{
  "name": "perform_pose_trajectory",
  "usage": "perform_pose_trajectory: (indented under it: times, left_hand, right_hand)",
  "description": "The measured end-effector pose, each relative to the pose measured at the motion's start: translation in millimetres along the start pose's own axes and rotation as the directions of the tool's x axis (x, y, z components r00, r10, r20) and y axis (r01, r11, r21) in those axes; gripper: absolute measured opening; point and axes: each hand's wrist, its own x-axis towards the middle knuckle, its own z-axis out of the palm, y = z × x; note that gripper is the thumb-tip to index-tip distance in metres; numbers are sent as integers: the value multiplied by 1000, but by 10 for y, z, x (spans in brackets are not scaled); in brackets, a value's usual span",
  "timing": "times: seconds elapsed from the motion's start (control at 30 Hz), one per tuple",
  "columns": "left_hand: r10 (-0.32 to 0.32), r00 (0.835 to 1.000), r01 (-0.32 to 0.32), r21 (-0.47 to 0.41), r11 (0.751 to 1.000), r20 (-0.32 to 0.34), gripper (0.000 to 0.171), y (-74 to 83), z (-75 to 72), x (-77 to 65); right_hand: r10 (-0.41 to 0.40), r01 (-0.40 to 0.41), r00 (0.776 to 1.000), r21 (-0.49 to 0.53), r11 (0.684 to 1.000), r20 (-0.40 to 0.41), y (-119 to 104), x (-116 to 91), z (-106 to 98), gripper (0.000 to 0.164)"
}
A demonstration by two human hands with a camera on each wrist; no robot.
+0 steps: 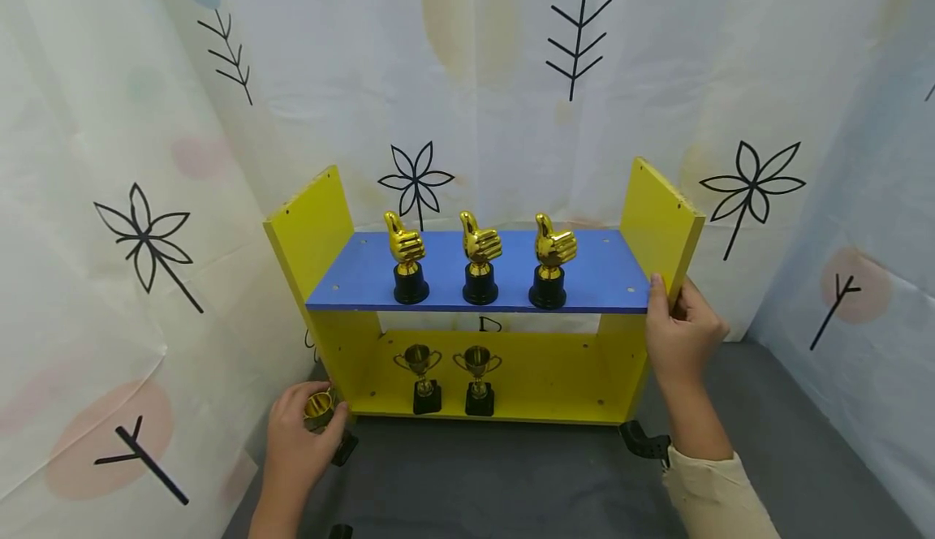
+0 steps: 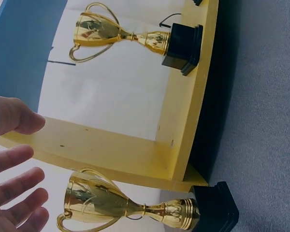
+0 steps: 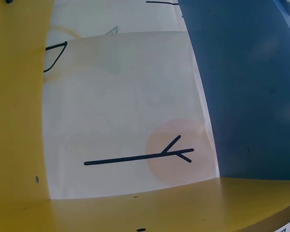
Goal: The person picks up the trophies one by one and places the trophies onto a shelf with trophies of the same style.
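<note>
A gold trophy cup [image 2: 99, 198] with a black base stands upright on the grey table, just outside the left end of a yellow and blue shelf unit [image 1: 478, 421]. My left hand [image 1: 295, 433] is around the cup's top in the head view, partly covering it. In the left wrist view its fingers [image 2: 19, 188] are spread and relaxed, a small gap away from the cup. My right hand [image 1: 682, 332] grips the unit's right side panel [image 1: 657, 222], thumb on the front edge, other fingers mostly hidden behind. The right wrist view shows only the unit's boards, without the hand.
Three gold thumbs-up trophies [image 1: 478, 251] stand in a row on the blue shelf board [image 1: 351, 279]. Two gold cups [image 1: 478, 360] stand on the yellow bottom board [image 1: 540, 368]. Patterned white cloth [image 1: 497, 117] hangs behind and at both sides. Grey cloth [image 1: 511, 482] covers the table.
</note>
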Motion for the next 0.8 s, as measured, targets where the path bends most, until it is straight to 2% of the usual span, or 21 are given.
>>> perform_pose_trajectory:
  times: [0.17, 0.47, 0.67, 0.8]
  left_hand:
    - [-16, 1000, 16, 17, 1000, 9, 35, -40, -4, 7]
    - [-79, 994, 75, 57, 996, 78, 41, -77, -21, 9]
    - [-100, 990, 94, 60, 994, 98, 43, -98, -30, -1]
    - [-106, 989, 100, 65, 993, 100, 43, -152, -7, -2]
  right_hand:
    - [2, -2, 1000, -3, 1000, 5, 0, 0, -1, 27]
    - [7, -7, 1000, -12, 1000, 5, -11, -6, -4, 28]
    - [27, -27, 1000, -18, 999, -15, -137, -2, 13, 24]
    - [23, -24, 1000, -28, 999, -9, -35, -3, 17, 25]
